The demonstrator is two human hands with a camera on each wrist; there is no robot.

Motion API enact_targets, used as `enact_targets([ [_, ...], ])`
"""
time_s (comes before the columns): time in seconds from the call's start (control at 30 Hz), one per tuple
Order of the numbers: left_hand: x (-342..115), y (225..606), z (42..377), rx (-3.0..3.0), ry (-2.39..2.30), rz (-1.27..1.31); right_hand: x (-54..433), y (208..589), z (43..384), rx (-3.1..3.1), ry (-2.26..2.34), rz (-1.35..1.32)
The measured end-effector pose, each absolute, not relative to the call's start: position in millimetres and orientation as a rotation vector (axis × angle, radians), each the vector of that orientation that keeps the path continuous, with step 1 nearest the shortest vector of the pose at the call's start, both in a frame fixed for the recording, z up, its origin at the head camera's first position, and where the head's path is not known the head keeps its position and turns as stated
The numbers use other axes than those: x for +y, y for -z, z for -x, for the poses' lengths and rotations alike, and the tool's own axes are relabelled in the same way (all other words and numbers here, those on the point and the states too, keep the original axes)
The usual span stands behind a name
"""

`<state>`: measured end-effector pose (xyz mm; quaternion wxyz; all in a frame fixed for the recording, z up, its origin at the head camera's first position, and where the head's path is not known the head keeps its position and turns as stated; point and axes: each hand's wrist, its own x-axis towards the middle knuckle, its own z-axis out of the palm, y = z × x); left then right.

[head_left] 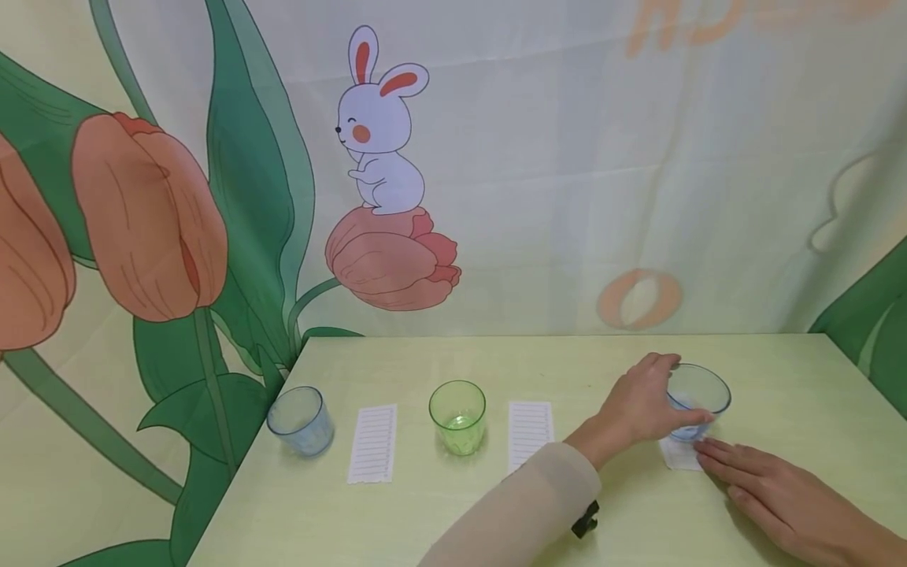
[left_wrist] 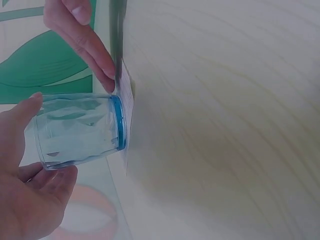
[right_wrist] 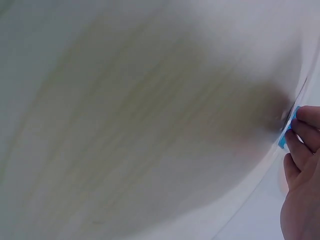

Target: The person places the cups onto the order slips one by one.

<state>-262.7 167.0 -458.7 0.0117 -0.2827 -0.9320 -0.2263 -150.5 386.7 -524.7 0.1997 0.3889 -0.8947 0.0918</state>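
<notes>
My left hand (head_left: 641, 400) grips a clear blue glass (head_left: 701, 390) near its rim, thumb on one side and fingers on the other, at the right of the table. The glass is upright, its base over a lined white paper strip (head_left: 682, 457). In the left wrist view, the strip (left_wrist: 128, 100) lies by the thick blue base of the glass (left_wrist: 77, 132). My right hand (head_left: 786, 492) lies low beside it with extended fingers, their tips at the strip's edge next to the base. The right wrist view shows these fingers (right_wrist: 300, 145) by the blue base.
A green glass (head_left: 457, 421) stands mid-table, and another blue glass (head_left: 303, 424) at the left edge. Two more lined paper strips lie between the glasses: one at left (head_left: 372, 443), one in the middle (head_left: 530, 433). A printed cloth (head_left: 524, 197) hangs behind the table.
</notes>
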Motion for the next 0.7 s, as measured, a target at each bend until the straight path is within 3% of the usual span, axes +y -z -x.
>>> enact_targets([
  [0.7,165.2,459.4,259.5,-2.911,0.735,0.873,384.8,528.4,145.9,-2.539,-0.281,-1.052],
])
